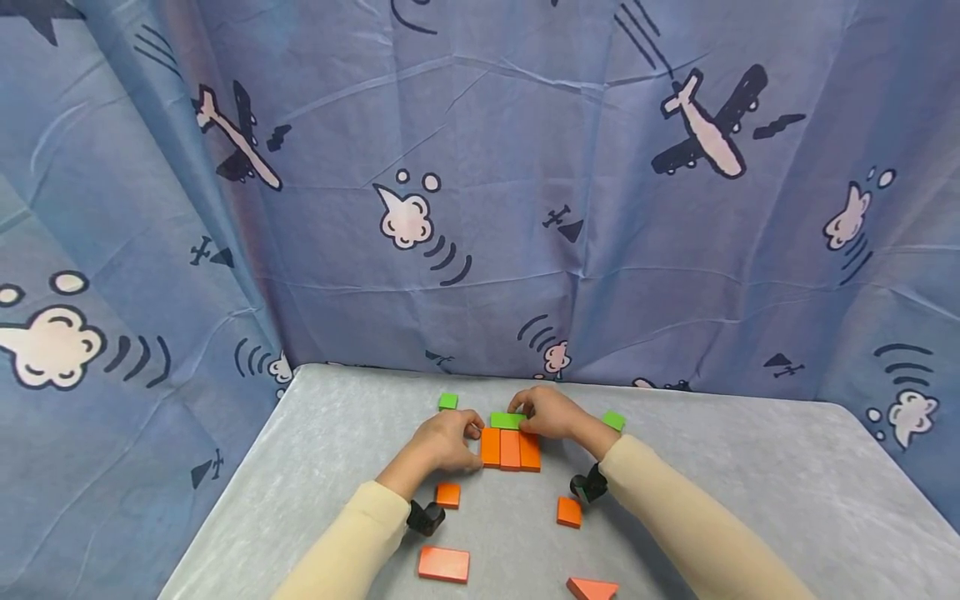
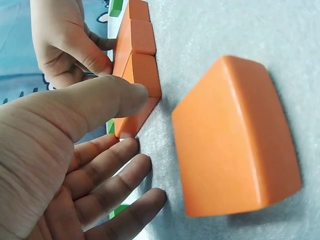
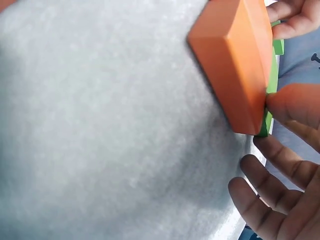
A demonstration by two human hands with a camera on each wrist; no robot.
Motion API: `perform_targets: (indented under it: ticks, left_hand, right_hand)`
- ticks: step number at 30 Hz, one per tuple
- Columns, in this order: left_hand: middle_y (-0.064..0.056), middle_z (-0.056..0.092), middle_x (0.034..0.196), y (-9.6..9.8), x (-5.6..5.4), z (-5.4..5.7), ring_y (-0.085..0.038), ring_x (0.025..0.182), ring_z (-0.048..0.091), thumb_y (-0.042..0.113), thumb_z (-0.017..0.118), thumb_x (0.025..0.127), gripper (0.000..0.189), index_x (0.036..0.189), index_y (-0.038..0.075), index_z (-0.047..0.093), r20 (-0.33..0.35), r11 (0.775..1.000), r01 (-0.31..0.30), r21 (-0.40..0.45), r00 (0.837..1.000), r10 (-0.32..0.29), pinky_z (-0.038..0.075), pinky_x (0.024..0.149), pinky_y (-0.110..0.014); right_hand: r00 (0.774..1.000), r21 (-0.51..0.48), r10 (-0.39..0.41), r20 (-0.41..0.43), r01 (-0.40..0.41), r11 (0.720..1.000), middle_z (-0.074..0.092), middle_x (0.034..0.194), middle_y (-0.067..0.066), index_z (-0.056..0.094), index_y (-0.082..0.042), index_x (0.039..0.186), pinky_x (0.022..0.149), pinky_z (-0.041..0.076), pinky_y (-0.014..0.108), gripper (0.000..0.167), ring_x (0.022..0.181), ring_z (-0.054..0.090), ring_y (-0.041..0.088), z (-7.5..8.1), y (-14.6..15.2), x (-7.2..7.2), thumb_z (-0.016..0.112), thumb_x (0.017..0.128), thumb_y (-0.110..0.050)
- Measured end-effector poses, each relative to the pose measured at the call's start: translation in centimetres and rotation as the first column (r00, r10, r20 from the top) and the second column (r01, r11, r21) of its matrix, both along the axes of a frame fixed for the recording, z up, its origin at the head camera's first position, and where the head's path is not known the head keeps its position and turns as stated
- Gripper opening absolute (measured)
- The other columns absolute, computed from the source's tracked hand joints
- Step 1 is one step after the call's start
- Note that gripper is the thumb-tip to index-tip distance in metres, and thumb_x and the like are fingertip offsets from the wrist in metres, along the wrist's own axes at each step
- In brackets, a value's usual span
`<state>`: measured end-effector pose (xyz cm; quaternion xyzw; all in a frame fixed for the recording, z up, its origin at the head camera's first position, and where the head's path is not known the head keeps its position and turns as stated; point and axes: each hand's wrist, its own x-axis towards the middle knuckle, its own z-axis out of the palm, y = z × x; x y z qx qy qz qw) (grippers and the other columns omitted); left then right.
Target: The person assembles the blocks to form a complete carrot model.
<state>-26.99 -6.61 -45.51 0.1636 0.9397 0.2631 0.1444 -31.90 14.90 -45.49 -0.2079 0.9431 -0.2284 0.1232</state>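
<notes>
Three orange rectangular blocks (image 1: pixel 510 451) lie side by side, with a long green block (image 1: pixel 504 421) across their far ends. My left hand (image 1: pixel 444 440) is at the left side of the orange row, fingers mostly straight. Its thumb (image 2: pixel 122 97) touches the near corner of the leftmost orange block (image 2: pixel 145 75), while the index fingertip is at that block's side. At the right end of the green block, my right hand (image 1: pixel 551 414) pinches it between thumb and index finger. The remaining right-hand fingers (image 3: pixel 257 205) are loosely bent beside the row.
Small green blocks stand beyond the left hand (image 1: pixel 448 402) and right wrist (image 1: pixel 613 420). Nearer me are two small orange blocks, left (image 1: pixel 447 496) and right (image 1: pixel 569 512), a flat orange rectangle (image 1: pixel 444 564) and an orange triangle (image 1: pixel 592 588). A patterned curtain (image 1: pixel 480 167) hangs behind the table.
</notes>
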Motion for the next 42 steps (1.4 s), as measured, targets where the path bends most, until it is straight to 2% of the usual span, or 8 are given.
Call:
perform_targets:
  ticks: [12,26,42]
  left_hand:
    - [0.006,0.066,0.102,0.0,-0.03,-0.02,-0.009,0.083,0.057,0.025,0.083,0.069,0.048,0.113,0.018,0.064,0.0,1.0,0.002,-0.003,1.0,-0.002,0.048,0.082,-0.033]
    - [0.007,0.065,0.101,-0.07,-0.07,0.06,-0.009,0.076,0.055,0.024,0.084,0.069,0.049,0.113,0.017,0.064,0.006,1.0,0.0,0.003,1.0,0.0,0.048,0.078,-0.031]
    - [0.008,0.066,0.102,-0.13,-0.07,-0.08,-0.007,0.076,0.055,0.028,0.083,0.069,0.05,0.115,0.019,0.064,-0.002,1.0,0.009,-0.009,1.0,-0.009,0.048,0.078,-0.03]
  right_hand:
    - [1.0,0.006,0.002,0.004,-0.002,1.0,0.068,0.093,0.005,0.073,-0.017,0.102,0.073,0.053,0.032,0.025,0.085,0.06,0.017,0.13,0.1,0.02,0.072,0.08,-0.005]
    - [1.0,0.011,0.02,0.004,-0.021,1.0,0.068,0.094,0.005,0.073,-0.018,0.102,0.074,0.052,0.032,0.025,0.085,0.06,0.016,0.04,0.47,-0.3,0.07,0.081,-0.005]
    - [0.999,0.027,0.045,-0.026,-0.044,0.999,0.069,0.093,0.005,0.073,-0.017,0.102,0.073,0.053,0.033,0.025,0.085,0.061,0.017,0.33,0.34,-0.05,0.07,0.081,-0.004]
